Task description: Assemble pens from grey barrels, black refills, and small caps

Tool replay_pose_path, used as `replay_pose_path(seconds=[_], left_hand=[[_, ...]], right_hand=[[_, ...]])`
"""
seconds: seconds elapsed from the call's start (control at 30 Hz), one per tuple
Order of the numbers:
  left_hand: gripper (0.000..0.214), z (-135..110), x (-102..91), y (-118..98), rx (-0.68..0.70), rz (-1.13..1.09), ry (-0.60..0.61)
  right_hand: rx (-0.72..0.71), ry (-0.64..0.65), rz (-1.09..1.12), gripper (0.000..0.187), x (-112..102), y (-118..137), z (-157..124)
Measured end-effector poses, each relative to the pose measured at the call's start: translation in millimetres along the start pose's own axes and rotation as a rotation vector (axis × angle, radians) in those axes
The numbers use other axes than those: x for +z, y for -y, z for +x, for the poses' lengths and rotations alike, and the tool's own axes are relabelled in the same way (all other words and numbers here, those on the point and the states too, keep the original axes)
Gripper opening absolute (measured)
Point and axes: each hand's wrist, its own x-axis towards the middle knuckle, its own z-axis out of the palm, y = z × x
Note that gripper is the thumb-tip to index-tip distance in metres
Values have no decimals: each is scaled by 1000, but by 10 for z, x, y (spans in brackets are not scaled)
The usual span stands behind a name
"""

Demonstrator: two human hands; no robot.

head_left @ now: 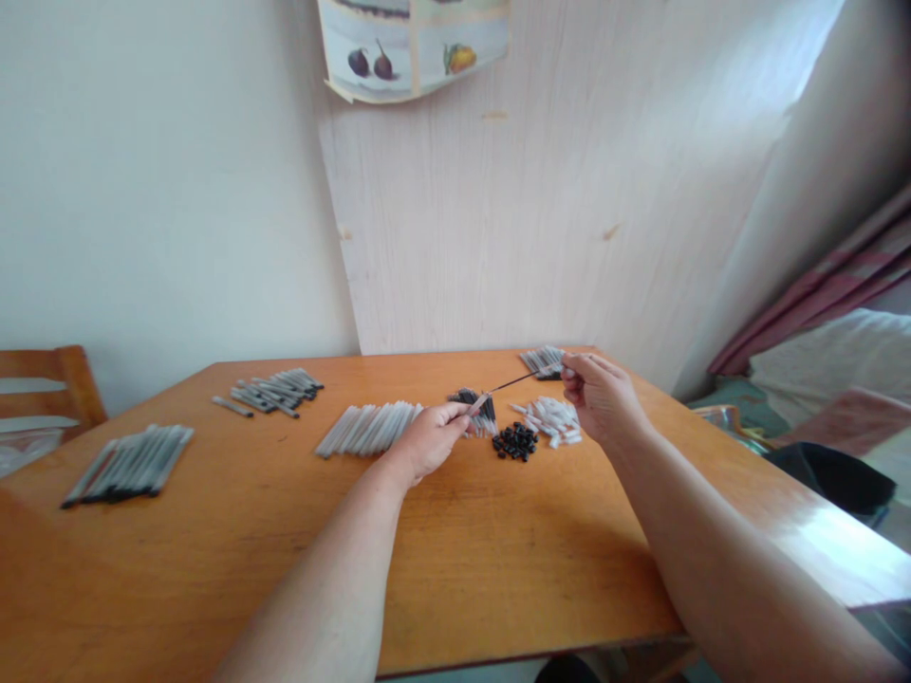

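Observation:
My left hand (431,439) is closed around a clear pen barrel (478,403), whose end pokes out toward the right. My right hand (598,391) pinches the far end of a thin dark ink refill (513,381), which slants down to the barrel's mouth. Both hands hover over the orange wooden table (455,560). Just below them lie a small heap of black caps (515,441) and a pile of short white parts (555,419). A row of clear barrels (368,427) lies left of my left hand.
More pen piles lie on the table: assembled pens at the far left (132,462), another bunch at the back left (274,390), refills at the back right (542,359). A wooden chair (49,379) stands at left. Cloth and a dark bin (832,474) sit right of the table.

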Motion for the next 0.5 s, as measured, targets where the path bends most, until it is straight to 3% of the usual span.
replay_pose_path(seconds=[0.5], left_hand=[[28,-47,7,-61,24,75,132]], right_hand=[[38,76,-128,25,7,-13,-42]])
